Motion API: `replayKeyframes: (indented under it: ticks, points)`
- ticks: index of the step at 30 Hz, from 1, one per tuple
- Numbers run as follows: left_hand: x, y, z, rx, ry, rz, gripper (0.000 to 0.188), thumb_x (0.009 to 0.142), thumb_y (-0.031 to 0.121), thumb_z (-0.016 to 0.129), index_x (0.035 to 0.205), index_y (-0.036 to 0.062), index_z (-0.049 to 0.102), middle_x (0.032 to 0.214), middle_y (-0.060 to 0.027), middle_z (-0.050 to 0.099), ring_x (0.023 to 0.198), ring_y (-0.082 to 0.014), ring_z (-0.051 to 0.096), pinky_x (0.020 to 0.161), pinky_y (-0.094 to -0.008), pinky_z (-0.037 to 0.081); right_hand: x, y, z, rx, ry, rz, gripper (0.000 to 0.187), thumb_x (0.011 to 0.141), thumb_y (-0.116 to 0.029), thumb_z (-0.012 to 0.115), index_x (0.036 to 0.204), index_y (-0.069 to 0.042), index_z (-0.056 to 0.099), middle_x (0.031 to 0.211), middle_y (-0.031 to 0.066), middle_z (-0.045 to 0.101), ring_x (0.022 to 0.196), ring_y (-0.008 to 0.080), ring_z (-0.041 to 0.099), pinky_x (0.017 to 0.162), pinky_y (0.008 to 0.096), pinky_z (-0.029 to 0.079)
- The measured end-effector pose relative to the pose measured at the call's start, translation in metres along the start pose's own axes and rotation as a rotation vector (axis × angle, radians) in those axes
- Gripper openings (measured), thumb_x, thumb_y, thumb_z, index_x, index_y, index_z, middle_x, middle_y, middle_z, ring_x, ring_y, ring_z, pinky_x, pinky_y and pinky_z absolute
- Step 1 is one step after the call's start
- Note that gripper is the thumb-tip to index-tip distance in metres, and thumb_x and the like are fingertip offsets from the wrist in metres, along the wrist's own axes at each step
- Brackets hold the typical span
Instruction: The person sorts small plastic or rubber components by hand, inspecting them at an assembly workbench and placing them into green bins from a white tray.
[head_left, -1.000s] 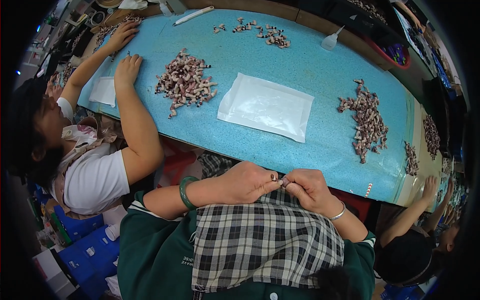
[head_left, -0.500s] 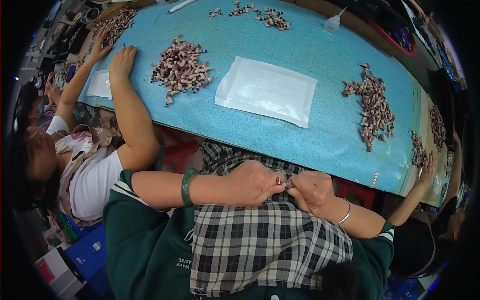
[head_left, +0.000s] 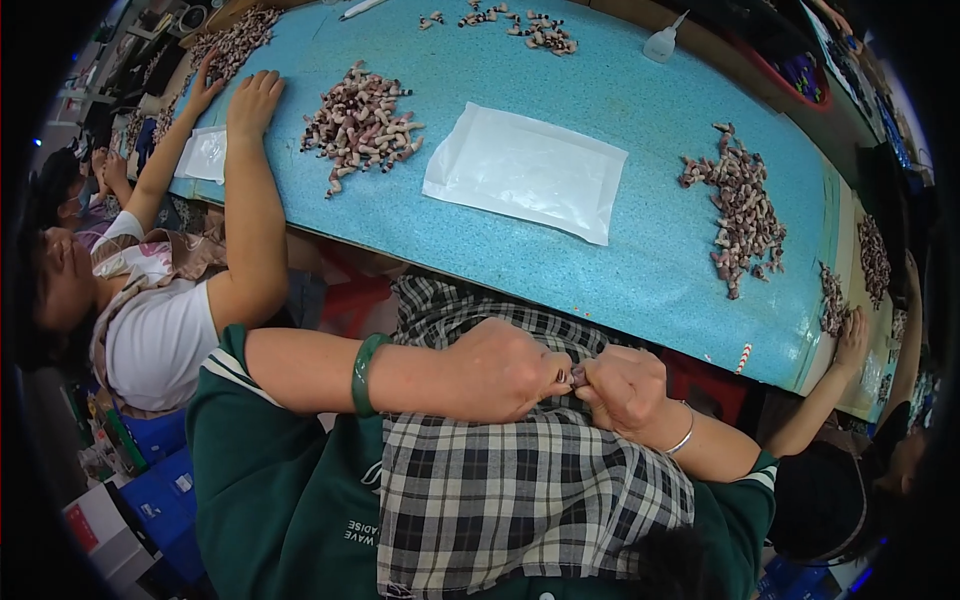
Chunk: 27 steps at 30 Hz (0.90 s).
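Observation:
Close in front of my plaid apron (head_left: 460, 480), both hands meet with the fingers closed. My left hand (head_left: 500, 372) pinches a small dark-tipped piece (head_left: 562, 377) near the thumb. My right hand (head_left: 628, 385) grips a small greyish piece (head_left: 578, 375) right against it; whether the two are one object I cannot tell, since the fingers hide most of it. On the blue table beyond my hands lie a pile of small pinkish, dark-tipped, limb-shaped pieces (head_left: 360, 125) at the left and a similar, darker pile (head_left: 745, 215) at the right. Between them rests a flat white packet (head_left: 525, 175).
The blue table's (head_left: 480, 245) near edge runs just beyond my hands. A white dropper bottle (head_left: 662, 42) and more loose pieces (head_left: 545, 38) are at the far side. A co-worker's arms (head_left: 255, 190) reach over the table at the left; another person's hand (head_left: 853, 340) rests at the right.
My hands stay pinched together at nearly the same place. The whole view has shifted slightly. The left co-worker's arm and head have moved a little.

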<state>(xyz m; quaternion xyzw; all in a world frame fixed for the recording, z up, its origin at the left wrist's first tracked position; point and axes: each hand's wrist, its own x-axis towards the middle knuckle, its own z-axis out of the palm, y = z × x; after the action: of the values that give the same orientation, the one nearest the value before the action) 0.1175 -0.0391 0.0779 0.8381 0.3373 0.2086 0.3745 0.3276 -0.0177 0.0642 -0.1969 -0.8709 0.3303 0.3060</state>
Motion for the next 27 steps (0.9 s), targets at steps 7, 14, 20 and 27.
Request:
replayKeyframes:
  ticks: [7,14,20,27]
  points:
    - [0.006,0.014,0.001,0.120,0.022,0.055,0.020,0.083,0.018,0.058,0.071,0.0022,0.051,0.051,-0.0108,0.054,0.047,-0.0279,0.058,0.042,-0.0386,0.044,-0.009,-0.001,-0.005,-0.043,0.017,-0.061,0.022,0.067,-0.002,0.069,0.083,0.004,0.056,0.064,0.0078,0.051,0.051,0.0208,0.051,0.042,0.0305,0.040]
    - [0.008,0.018,0.005,0.113,0.009,0.035,0.014,0.077,0.013,0.057,0.071,0.0018,0.053,0.053,-0.0126,0.057,0.048,-0.0285,0.059,0.041,-0.0389,0.044,-0.013,-0.003,-0.006,-0.034,0.029,-0.059,0.019,0.072,-0.005,0.067,0.084,0.005,0.056,0.064,0.0083,0.052,0.050,0.0212,0.051,0.042,0.0301,0.040]
    - [0.006,0.017,0.005,0.160,-0.028,0.066,0.024,0.085,0.023,0.059,0.074,0.0031,0.051,0.057,-0.0089,0.056,0.049,-0.0258,0.058,0.041,-0.0370,0.044,-0.015,-0.004,-0.003,-0.054,0.061,-0.064,0.018,0.077,-0.010,0.065,0.083,0.006,0.057,0.062,0.0087,0.052,0.048,0.0211,0.050,0.041,0.0299,0.039]
    - [0.001,0.029,0.002,0.181,0.005,0.016,0.023,0.084,0.023,0.060,0.073,0.0036,0.051,0.057,-0.0095,0.057,0.051,-0.0270,0.060,0.043,-0.0371,0.046,-0.011,-0.007,-0.005,-0.052,0.034,-0.093,0.017,0.079,-0.010,0.064,0.083,0.005,0.057,0.063,0.0087,0.052,0.048,0.0207,0.050,0.040,0.0298,0.039]
